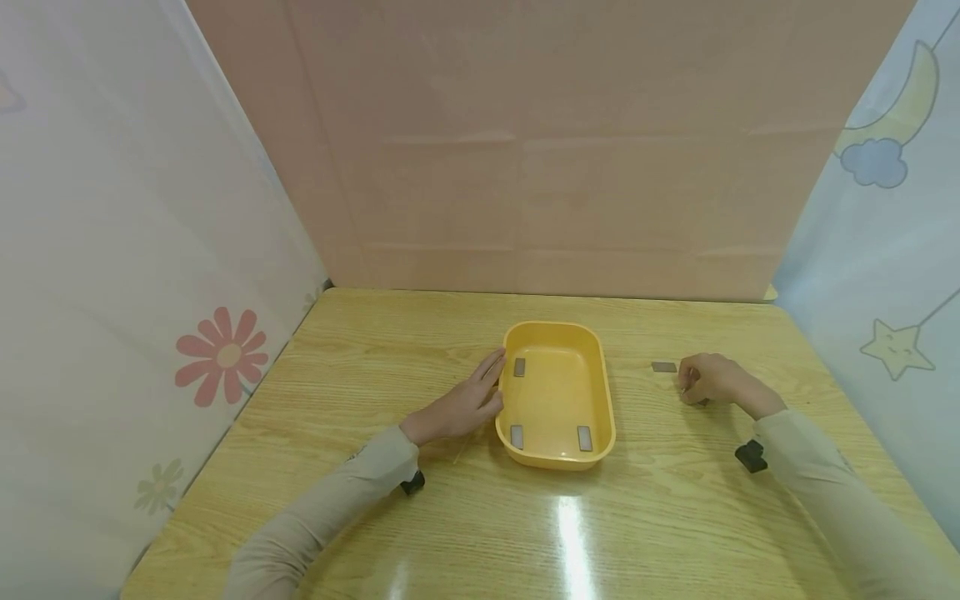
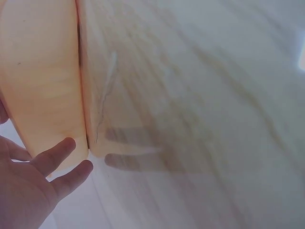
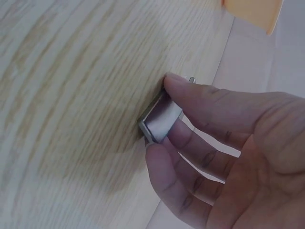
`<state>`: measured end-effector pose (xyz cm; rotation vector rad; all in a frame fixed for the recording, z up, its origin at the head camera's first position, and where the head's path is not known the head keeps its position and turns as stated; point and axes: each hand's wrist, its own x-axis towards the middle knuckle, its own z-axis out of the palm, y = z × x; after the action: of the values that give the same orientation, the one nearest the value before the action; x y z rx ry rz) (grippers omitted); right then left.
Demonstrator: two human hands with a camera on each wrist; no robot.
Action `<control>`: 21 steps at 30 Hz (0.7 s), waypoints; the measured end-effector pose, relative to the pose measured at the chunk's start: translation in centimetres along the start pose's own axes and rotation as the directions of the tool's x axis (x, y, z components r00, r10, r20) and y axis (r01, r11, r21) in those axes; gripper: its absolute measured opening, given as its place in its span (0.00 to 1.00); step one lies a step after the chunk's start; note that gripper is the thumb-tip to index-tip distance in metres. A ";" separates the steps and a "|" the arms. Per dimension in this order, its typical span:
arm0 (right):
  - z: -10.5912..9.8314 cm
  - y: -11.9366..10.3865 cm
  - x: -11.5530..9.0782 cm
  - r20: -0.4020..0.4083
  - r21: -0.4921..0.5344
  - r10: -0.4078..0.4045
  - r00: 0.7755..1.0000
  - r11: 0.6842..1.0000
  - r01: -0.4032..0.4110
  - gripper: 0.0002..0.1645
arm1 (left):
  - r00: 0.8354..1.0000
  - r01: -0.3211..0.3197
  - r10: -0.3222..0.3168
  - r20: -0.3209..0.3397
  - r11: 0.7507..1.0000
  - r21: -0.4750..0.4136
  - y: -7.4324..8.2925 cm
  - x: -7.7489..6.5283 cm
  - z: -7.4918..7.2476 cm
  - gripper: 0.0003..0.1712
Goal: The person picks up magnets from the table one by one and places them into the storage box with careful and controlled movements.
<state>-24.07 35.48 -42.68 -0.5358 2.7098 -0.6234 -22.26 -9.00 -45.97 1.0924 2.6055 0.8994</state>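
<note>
A yellow plastic basin (image 1: 551,400) stands on the table with three small flat brown-grey rectangles inside: one rectangle (image 1: 519,367) at far left, one (image 1: 517,437) at near left and another (image 1: 585,438) at near right. My left hand (image 1: 465,406) rests against the basin's left side, its fingers extended; in the left wrist view the fingertips (image 2: 66,145) touch the outer wall. To the right, my right hand (image 1: 712,379) pinches a shiny flat metal rectangle (image 3: 164,114) between thumb and fingers, close to the tabletop. Another such rectangle (image 1: 663,367) lies just left of that hand.
The wood-grain table (image 1: 390,333) ends at a pinkish-brown backdrop (image 1: 555,167). Printed curtains (image 1: 150,250) hang on both sides. A dark wrist device (image 1: 752,456) sits under the right sleeve.
</note>
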 end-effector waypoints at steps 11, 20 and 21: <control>0.1 -0.2 -0.2 -0.006 0.029 0.005 1.000 1.000 -0.005 0.07 | 1.000 0.008 -0.008 0.005 1.000 -0.009 0.2 0.0 0.0 0.37; 0.0 -0.1 -0.2 -0.003 0.024 -0.004 1.000 1.000 0.005 0.04 | 1.000 0.016 -0.016 0.006 1.000 -0.012 0.1 0.0 0.0 0.37; 0.0 0.0 -0.1 -0.005 0.023 -0.006 1.000 1.000 0.006 0.04 | 1.000 0.017 -0.017 0.006 1.000 -0.012 0.1 0.0 0.0 0.38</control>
<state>-23.92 35.51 -42.66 -0.5368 2.7033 -0.6577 -22.20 -8.94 -45.89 1.0665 2.5973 0.9063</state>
